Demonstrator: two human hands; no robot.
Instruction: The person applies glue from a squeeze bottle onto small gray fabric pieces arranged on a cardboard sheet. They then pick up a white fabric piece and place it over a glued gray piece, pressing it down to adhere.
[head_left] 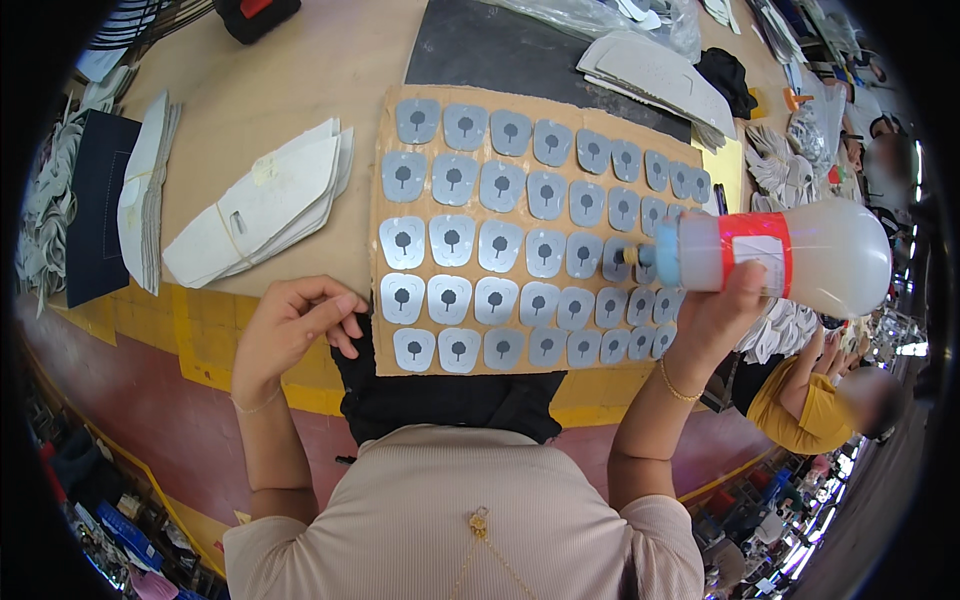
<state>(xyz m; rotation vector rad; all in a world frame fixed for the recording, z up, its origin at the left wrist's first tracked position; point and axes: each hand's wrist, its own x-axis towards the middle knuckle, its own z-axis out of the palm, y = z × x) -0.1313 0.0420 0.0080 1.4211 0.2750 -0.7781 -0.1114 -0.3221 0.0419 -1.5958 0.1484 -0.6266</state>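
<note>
My right hand (722, 305) grips a translucent plastic bottle (830, 255) with a red band and a light blue cap. The bottle lies tilted nearly on its side, its nozzle pointing left over a piece in the middle row. Beneath it is a brown cardboard sheet (415, 190) set with rows of grey rounded pieces (452, 240), each with a dark tree-shaped mark. Some pieces look shinier than others. My left hand (305, 315) hovers by the sheet's lower left edge, fingers loosely curled with gaps between them and nothing held.
Left of the sheet lies a banded stack of white cut pieces (265, 205), with another stack (145, 200) and a dark blue panel (100, 205) beyond. A black mat (480, 50) and more white pieces (655, 80) are behind. A person in yellow (800, 405) sits at right.
</note>
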